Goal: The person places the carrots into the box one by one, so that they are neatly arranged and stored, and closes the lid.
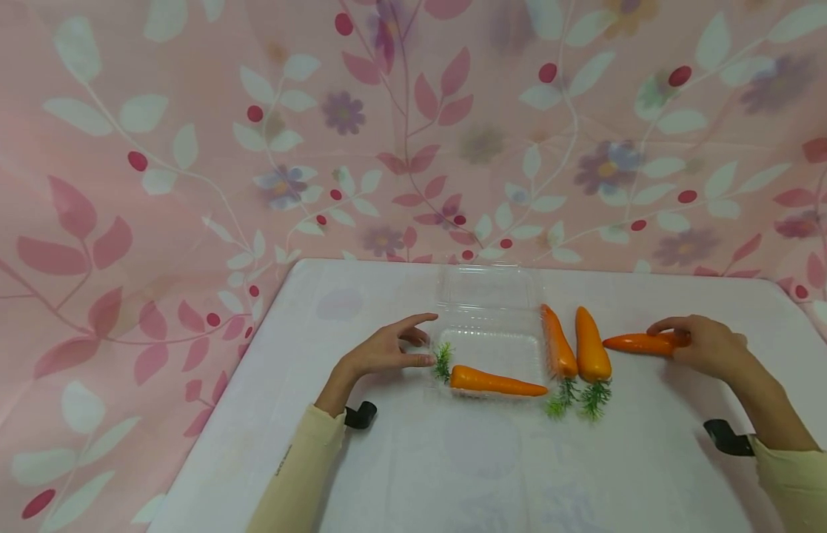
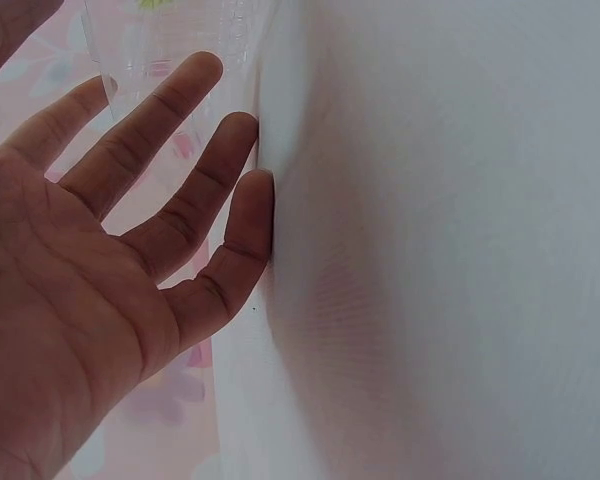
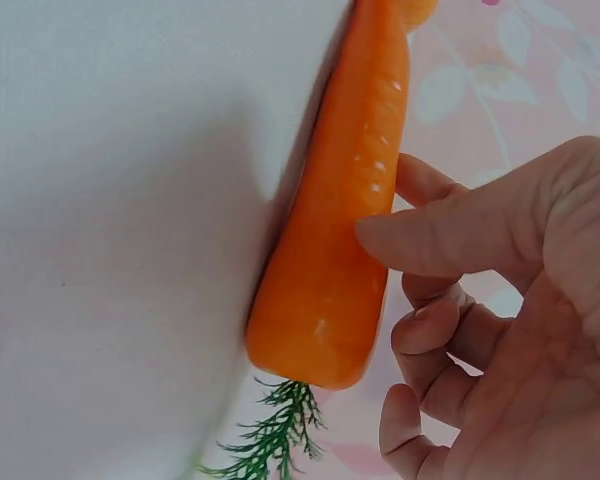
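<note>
Four carrots, one (image 1: 498,382) in clear container (image 1: 491,296), one (image 1: 643,343) in right hand (image 1: 706,346)

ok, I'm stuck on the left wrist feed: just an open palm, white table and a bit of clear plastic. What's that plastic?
Observer: A clear clamshell container, lid open toward the back wall. The left hand rests by its left edge, fingers spread, holding nothing.
Operator: Anything in it?
Observer: One carrot lies along its front edge, greens toward the left hand.
Operator: And the other hand?
Observer: The right hand has its thumb and fingers round the thick end of another carrot lying on the table, tip pointing toward the container.
Operator: Any more?
Observer: Two loose carrots lie side by side between the container and that hand, greens toward the person.
</note>
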### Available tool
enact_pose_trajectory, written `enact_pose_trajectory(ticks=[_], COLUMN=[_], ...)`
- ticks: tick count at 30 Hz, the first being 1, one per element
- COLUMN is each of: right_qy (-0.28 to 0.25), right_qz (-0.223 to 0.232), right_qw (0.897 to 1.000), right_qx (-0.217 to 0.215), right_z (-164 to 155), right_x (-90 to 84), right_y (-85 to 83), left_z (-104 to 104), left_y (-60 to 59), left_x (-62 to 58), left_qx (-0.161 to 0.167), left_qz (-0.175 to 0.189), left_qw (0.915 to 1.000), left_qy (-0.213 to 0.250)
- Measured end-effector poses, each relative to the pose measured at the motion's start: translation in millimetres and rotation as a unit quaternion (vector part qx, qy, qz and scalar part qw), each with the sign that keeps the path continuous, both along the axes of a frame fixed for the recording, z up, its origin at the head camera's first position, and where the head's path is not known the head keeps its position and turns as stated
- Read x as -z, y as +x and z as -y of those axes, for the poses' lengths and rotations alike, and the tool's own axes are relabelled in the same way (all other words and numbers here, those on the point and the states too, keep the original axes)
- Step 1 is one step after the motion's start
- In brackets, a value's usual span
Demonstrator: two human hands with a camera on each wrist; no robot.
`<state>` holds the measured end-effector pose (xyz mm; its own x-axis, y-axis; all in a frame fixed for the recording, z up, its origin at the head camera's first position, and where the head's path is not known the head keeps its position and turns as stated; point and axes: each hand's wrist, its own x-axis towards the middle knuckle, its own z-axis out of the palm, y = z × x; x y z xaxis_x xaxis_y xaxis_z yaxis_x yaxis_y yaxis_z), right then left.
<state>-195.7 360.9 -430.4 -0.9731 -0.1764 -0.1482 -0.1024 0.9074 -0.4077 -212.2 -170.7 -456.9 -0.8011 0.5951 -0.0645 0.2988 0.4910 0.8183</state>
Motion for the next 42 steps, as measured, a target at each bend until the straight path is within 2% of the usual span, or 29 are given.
enact_pose_trajectory(ticks=[9, 16, 23, 29, 38, 42], right_qy=[0.000, -0.007, -0.008, -0.009, -0.032, -0.047], right_qz=[-0.003, -0.024, -0.039, -0.031, -0.072, -0.068], right_qw=[1.000, 1.000, 0.999, 0.999, 0.997, 0.997], right_qx=[-0.004, -0.014, -0.026, -0.010, -0.001, 0.008], right_z=[-2.3, -0.5, -1.7, -2.3, 1.8, 2.0], right_x=[3.6, 5.6, 11.3, 15.1, 20.4, 20.6], right_y=[0.2, 0.8, -0.8, 0.3, 3.4, 5.0], left_z=[0.0, -0.5, -1.1, -1.0, -1.1, -0.8], left_y=[1.1, 1.5, 1.3, 1.2, 0.8, 1.0], left_x=[-0.8, -0.2, -0.6, -0.6, -0.3, -0.4], left_qx=[-0.008, -0.010, -0.013, -0.012, -0.012, -0.011], left_qz=[0.003, -0.003, 0.005, 0.004, 0.005, 0.004], left_qw=[1.0000, 0.9999, 0.9998, 0.9998, 0.9998, 0.9998], left_qy=[-0.004, -0.007, -0.012, -0.013, -0.015, -0.014])
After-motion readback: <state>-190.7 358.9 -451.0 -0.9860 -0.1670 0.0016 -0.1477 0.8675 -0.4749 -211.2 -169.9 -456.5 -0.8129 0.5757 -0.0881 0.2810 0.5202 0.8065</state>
